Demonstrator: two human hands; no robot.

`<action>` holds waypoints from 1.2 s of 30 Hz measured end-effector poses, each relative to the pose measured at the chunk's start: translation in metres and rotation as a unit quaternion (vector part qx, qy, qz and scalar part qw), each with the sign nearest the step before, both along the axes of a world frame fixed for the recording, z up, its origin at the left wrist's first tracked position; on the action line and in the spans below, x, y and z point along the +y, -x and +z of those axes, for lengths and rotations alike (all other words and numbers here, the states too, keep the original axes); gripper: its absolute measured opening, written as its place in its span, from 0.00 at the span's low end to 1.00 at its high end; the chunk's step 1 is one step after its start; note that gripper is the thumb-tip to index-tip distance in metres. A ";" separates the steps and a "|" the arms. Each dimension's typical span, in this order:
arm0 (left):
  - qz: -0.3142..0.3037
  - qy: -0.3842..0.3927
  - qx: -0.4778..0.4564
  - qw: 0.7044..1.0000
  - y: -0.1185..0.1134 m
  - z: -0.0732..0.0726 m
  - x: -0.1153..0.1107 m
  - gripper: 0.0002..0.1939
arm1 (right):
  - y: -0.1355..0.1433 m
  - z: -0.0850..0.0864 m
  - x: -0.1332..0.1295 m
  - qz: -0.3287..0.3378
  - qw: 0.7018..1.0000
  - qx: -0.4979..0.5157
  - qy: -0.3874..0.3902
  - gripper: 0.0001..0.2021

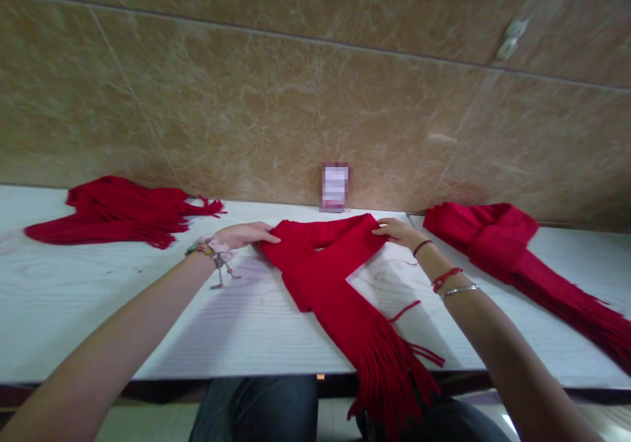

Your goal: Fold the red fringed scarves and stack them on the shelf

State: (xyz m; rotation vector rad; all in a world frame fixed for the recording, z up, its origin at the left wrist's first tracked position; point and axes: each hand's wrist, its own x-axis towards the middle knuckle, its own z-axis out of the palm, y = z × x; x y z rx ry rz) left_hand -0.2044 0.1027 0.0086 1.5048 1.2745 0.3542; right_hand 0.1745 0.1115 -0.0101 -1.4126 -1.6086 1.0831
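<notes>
A red scarf (320, 271) lies looped and crossed over itself on the white table, its fringed end hanging over the front edge. My left hand (251, 233) pinches the loop's left corner between thumb and fingers. At the opposite corner, my right hand (397, 231) grips the fabric the same way. Between the two hands the loop is spread, with a narrow gap inside it.
Another red scarf (118, 212) lies bunched at the back left of the white table (221, 323). A third, folded red scarf (503, 245) stretches along the right side. A blurred phone-like object (335, 187) leans on the marbled wall (276, 100).
</notes>
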 end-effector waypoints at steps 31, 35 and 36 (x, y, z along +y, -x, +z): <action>-0.132 0.037 -0.368 0.920 -0.369 0.080 0.020 0.13 | -0.300 0.225 -0.139 -0.371 0.916 -0.057 -0.140 0.06; -0.089 0.059 -0.331 0.938 -0.398 0.055 0.049 0.10 | -0.339 0.188 -0.084 -0.376 0.920 -0.080 -0.075 0.06; -0.084 0.060 -0.322 0.941 -0.402 0.048 0.055 0.08 | -0.347 0.176 -0.070 -0.375 0.921 -0.084 -0.071 0.06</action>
